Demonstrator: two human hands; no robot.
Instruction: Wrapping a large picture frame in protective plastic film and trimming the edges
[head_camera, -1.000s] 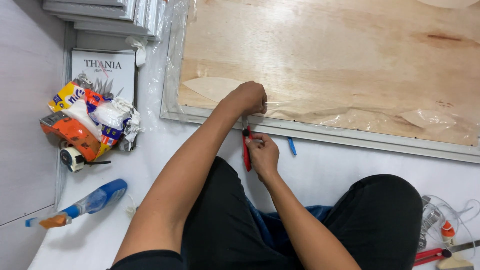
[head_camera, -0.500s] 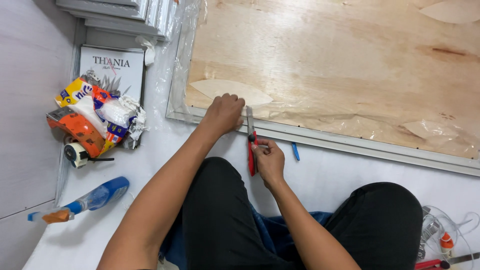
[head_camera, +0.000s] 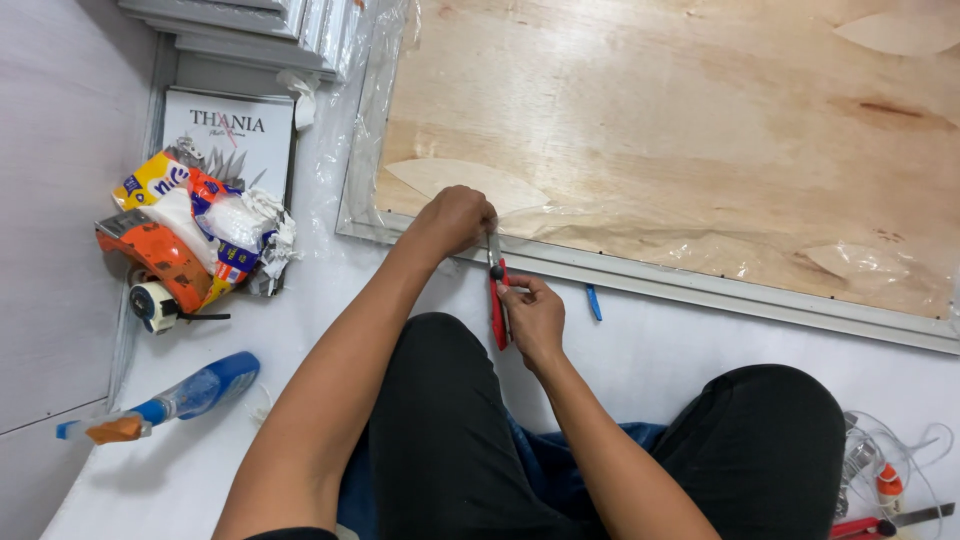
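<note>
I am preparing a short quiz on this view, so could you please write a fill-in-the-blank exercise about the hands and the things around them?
1. The right hand holds a utility knife whose handle is ____ in colour.
2. The left hand rests on the edge of a large ____ panel covered with clear plastic film.
3. A blue spray bottle lies on the floor on the person's ____ side.

Missing words: red; plywood; left
</note>
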